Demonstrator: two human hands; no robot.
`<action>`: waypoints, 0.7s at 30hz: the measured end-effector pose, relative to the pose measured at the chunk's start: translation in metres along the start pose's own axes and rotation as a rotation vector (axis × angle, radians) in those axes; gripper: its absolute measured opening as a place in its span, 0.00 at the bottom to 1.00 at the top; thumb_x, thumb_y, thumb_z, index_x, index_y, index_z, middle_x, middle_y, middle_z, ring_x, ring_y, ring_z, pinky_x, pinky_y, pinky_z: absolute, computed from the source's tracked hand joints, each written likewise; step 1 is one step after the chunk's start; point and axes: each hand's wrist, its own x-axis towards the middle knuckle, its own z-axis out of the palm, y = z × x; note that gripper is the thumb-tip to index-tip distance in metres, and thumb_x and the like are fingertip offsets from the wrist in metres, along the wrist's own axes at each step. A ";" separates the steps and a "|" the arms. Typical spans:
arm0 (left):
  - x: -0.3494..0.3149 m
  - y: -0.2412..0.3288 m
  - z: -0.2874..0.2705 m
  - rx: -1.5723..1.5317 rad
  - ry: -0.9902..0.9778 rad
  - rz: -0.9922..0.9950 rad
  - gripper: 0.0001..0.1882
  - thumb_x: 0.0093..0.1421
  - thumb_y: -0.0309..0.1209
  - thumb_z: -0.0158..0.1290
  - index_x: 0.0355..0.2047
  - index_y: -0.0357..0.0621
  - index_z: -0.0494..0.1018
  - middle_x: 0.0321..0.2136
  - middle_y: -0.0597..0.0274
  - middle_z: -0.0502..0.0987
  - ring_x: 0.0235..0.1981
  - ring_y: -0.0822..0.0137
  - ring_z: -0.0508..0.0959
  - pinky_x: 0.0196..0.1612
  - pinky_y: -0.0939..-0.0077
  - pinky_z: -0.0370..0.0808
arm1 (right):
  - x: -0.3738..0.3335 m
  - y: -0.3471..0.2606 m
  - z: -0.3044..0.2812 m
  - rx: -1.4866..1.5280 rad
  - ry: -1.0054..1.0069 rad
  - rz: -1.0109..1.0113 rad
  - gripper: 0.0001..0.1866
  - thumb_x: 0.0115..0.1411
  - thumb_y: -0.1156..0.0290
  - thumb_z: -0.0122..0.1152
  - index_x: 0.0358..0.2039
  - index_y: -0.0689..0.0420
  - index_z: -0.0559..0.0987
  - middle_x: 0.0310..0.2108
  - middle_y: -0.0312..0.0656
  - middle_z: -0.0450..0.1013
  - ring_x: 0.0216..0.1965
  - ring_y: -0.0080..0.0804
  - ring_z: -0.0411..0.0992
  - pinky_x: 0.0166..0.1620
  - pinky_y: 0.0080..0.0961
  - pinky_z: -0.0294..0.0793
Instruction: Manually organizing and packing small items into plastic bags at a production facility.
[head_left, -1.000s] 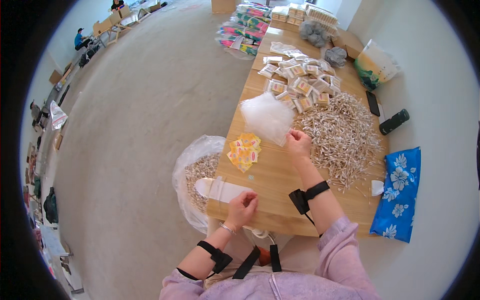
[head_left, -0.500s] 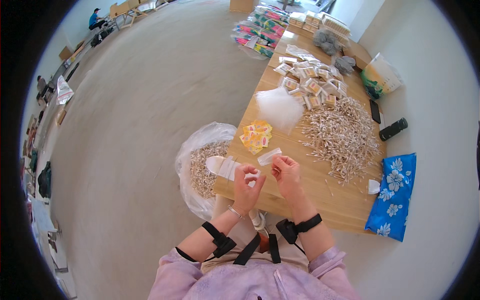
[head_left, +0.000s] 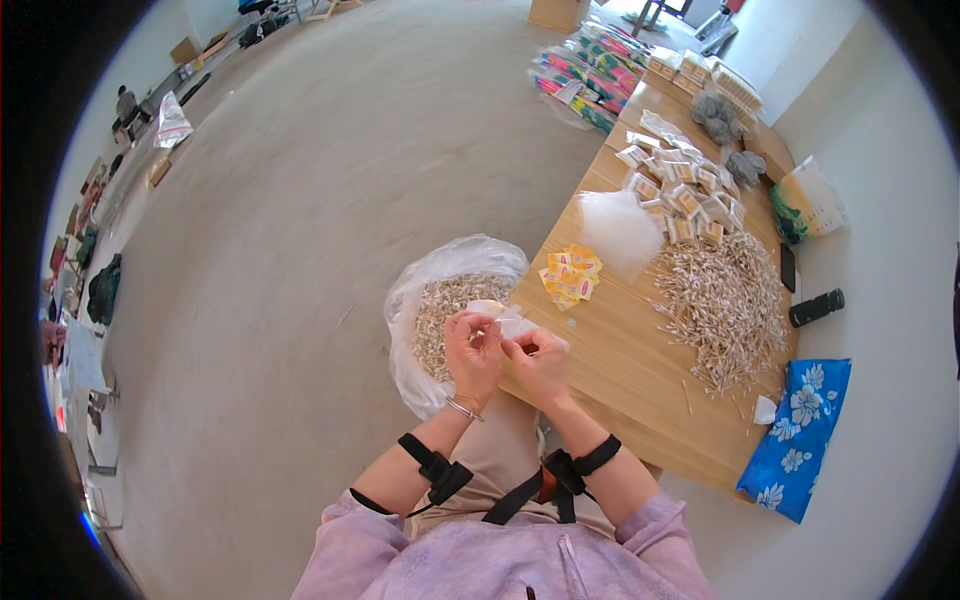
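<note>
Head view: left hand curls beside right hand.

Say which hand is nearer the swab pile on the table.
Right: the right hand sits left of the swab pile; the left hand sits farther left, beside the right.

Nothing legible here! Yellow cards, left of the swab heap, show red print, too tiny to read.
</note>
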 end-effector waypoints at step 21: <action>0.028 -0.039 -0.044 -0.186 0.043 -0.471 0.09 0.58 0.24 0.54 0.36 0.39 0.65 0.26 0.64 0.70 0.27 0.74 0.74 0.33 0.75 0.79 | 0.055 0.008 0.044 -0.346 -0.010 -0.545 0.03 0.52 0.75 0.61 0.25 0.54 0.75 0.26 0.40 0.72 0.31 0.40 0.72 0.33 0.35 0.71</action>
